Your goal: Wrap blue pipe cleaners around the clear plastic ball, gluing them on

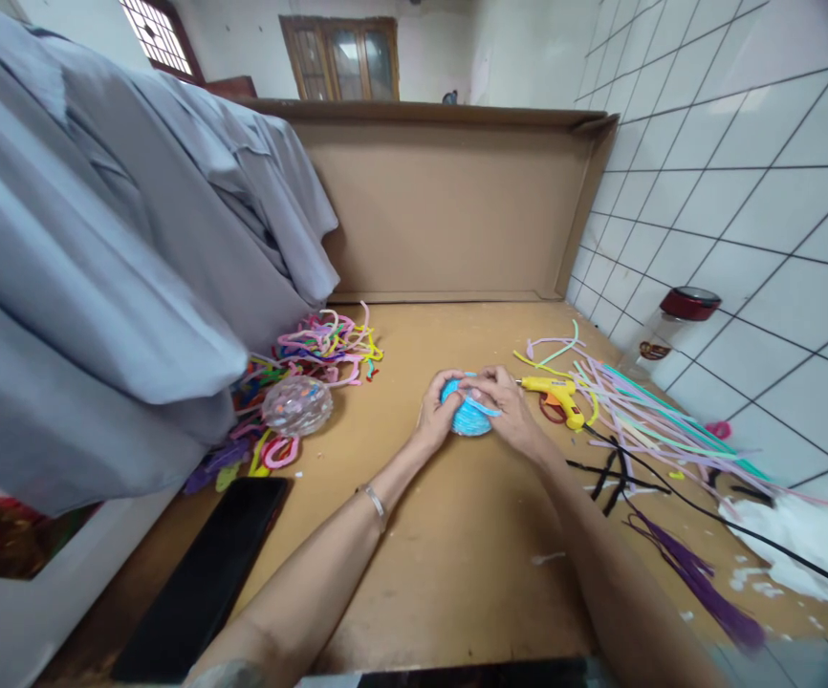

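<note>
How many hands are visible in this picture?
2: the left hand on the left side of the blue object, the right hand on its right side.

head view | from wearer's head | forward and down | tabletop (457,573) near, cardboard panel (443,210) beyond

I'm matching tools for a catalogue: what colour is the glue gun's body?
Yellow: the glue gun shows best in the head view.

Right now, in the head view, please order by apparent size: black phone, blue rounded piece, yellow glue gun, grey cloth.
1. Grey cloth
2. Black phone
3. Blue rounded piece, partly covered by the left hand and right hand, and yellow glue gun: too close to rank.
</note>
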`<move>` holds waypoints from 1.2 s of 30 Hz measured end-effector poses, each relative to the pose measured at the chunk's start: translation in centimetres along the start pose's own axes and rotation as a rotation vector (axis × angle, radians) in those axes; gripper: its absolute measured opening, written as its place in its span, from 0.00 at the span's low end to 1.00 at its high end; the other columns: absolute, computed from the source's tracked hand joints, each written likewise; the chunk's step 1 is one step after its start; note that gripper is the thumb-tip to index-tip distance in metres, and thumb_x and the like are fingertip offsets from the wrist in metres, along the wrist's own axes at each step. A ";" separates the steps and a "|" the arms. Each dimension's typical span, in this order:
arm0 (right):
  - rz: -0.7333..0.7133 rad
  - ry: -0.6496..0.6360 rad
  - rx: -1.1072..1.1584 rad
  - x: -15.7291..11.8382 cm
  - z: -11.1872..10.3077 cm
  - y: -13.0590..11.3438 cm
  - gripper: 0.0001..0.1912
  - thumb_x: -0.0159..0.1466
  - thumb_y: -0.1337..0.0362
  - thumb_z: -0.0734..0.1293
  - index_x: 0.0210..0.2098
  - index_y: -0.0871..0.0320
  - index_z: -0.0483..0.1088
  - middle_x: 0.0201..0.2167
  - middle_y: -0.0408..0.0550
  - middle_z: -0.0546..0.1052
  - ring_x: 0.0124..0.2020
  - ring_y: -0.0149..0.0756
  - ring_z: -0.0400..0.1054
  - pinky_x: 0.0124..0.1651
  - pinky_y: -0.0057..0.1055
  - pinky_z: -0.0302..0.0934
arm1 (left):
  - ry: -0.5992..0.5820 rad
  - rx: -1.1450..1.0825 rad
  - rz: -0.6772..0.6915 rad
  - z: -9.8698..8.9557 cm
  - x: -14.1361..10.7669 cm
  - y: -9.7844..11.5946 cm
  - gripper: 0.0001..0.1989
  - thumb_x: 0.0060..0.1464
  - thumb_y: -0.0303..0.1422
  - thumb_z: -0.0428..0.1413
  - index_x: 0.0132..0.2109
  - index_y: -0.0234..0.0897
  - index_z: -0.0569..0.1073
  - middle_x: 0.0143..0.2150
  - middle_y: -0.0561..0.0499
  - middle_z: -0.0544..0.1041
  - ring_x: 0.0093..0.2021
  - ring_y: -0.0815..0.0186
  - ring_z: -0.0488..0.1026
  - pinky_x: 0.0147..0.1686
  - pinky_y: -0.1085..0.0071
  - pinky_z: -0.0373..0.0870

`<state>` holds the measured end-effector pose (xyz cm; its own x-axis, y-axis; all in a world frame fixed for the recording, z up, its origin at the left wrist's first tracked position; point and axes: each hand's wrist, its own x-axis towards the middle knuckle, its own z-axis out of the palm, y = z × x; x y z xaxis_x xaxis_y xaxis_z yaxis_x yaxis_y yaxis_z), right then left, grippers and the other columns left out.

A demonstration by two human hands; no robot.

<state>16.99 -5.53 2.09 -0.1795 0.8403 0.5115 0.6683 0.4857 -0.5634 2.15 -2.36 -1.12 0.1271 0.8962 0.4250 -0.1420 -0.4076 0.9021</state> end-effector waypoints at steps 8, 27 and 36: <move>0.063 0.076 0.140 0.2 -0.1 0.4 0.20 0.68 0.53 0.56 0.52 0.53 0.71 0.46 0.53 0.71 0.49 0.43 0.66 0.53 0.43 0.61 | 0.010 0.014 -0.003 0.1 0.0 0.0 0.15 0.50 0.36 0.54 0.46 0.38 0.69 0.45 0.49 0.74 0.46 0.62 0.70 0.49 0.67 0.67; 0.020 0.096 0.078 0.0 0.2 -0.1 0.21 0.69 0.51 0.54 0.47 0.52 0.74 0.42 0.52 0.71 0.47 0.43 0.65 0.53 0.43 0.60 | 0.015 0.007 -0.006 0.2 -0.1 0.4 0.14 0.50 0.35 0.54 0.44 0.39 0.69 0.43 0.50 0.73 0.46 0.62 0.69 0.49 0.67 0.65; 0.003 0.055 0.079 0.0 0.1 -0.2 0.21 0.69 0.51 0.54 0.46 0.52 0.74 0.44 0.52 0.70 0.49 0.43 0.65 0.53 0.42 0.60 | 0.013 0.003 -0.011 0.2 -0.1 0.3 0.14 0.49 0.36 0.54 0.44 0.38 0.68 0.44 0.49 0.73 0.46 0.62 0.69 0.49 0.67 0.65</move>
<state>16.74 -5.59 2.16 -0.1363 0.8282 0.5435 0.6097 0.5026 -0.6130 2.30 -2.58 -0.85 0.1154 0.9030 0.4138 -0.1374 -0.3981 0.9070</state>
